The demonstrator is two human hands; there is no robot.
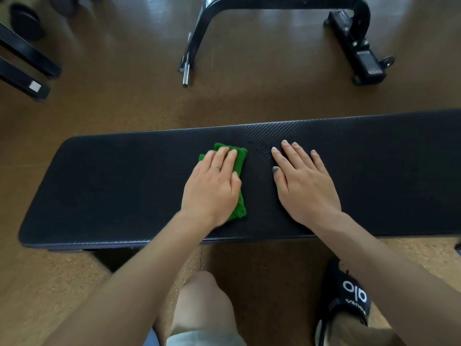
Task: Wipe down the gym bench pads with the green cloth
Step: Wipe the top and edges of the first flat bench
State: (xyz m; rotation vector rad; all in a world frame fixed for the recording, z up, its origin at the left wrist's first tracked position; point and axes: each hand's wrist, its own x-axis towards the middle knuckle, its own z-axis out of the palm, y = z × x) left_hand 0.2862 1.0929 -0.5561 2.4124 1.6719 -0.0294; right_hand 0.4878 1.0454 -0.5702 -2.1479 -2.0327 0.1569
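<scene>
A long black bench pad point(112, 186) runs across the middle of the view. A folded green cloth point(238, 159) lies on it near the centre. My left hand point(213, 188) lies flat on top of the cloth with straight fingers and covers most of it. My right hand point(301, 181) rests flat on the bare pad just to the right of the cloth, fingers spread and pointing away from me.
Brown cork-like floor point(124, 108) surrounds the bench. A black metal equipment frame point(274, 3) stands beyond the bench, and black bars point(27, 68) lie at the far left. My knee point(202, 295) and a black slipper point(349, 298) are in front of the bench.
</scene>
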